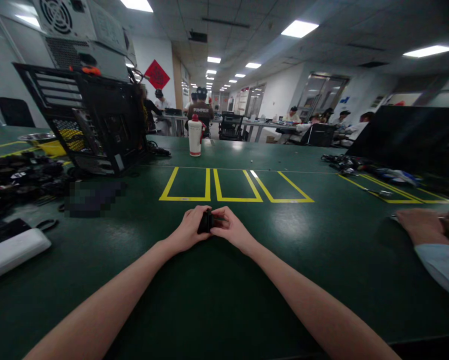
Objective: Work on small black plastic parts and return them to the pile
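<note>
A small black block-like part (205, 223) is held between my two hands, just above or on the green table (224, 290); its exact kind cannot be made out. My left hand (189, 229) wraps round its left side, thumb low and fingers over the top. From the other side, my right hand (230, 227) pinches its right edge with thumb and fingertips. Just beyond the hands lie three yellow tape outlines (239, 200) on the tabletop.
At the left stand a black computer case (112, 130), a heap of black parts (18, 185) and a white bar-shaped object (14, 252). A white cup (195, 137) stands at the back. On the right are a co-worker's hand (421, 225), cables (348, 164) and a dark monitor (415, 145).
</note>
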Demonstrator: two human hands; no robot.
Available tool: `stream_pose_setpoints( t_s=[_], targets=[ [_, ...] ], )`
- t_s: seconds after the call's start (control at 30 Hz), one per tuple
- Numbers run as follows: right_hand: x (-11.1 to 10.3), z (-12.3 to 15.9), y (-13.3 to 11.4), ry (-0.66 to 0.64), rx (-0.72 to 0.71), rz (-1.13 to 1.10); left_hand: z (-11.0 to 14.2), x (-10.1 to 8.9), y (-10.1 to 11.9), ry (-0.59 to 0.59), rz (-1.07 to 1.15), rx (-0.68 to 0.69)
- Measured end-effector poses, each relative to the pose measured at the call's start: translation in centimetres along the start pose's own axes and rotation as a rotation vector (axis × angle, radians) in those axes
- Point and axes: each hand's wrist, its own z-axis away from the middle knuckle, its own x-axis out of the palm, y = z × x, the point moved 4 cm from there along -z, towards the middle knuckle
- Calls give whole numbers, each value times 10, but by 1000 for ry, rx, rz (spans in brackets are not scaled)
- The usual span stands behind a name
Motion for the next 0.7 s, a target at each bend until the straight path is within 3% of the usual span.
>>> stream_pose_setpoints(
  t_s=[0.13,0.3,0.5,0.7],
  targets=[
    [-1,-2,2,66,12,58,-1,0,1,-5,3,-15],
    [-2,-3,2,42,34,118,-2,-1,2,-26,15,-30],
    [1,0,-5,31,-66,156,-2,-4,3,-44,25,-37],
    [3,3,-4,36,28,46,-2,-4,2,-41,37,-50]
  ],
)
